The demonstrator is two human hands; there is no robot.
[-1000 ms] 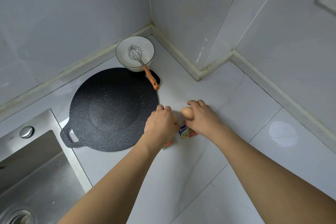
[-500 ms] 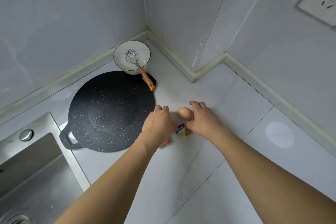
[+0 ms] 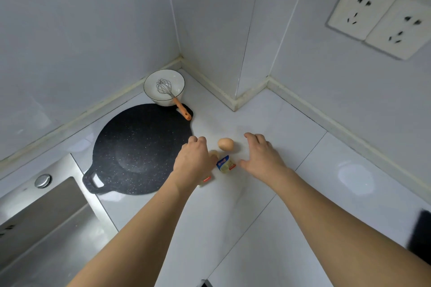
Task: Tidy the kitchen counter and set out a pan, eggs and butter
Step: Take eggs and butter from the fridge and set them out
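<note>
Starting at far left of frame: steel sink fills the lower-left corner, w/ a round chrome knob on its rim. Next over, left-centre, black speckled pan lies flat on the white counter, one loop handle pointing at the sink, the other under a white bowl toward the back corner. Whisk leans in the bowl, wire head inside, orange handle sticking out over the pan's far handle.

Centre: left hand is palm-down just right of the pan's edge, fingers curled down over a 2nd egg, only a pale sliver visible past the knuckles; can't tell if it's actually gripped or just covered. Butter pack w/ red label peeks out below that wrist. Another butter pack, blue label, sits between the hands on the counter. Brown egg lies on the counter just above it, touched by neither hand.

Right of centre: right hand hovers palm-down, fingers spread & relaxed, holding nothing, near the egg but apart. Upper right: two wall sockets, blurred. Dark object at the lower-right edge, can't ID.
</note>
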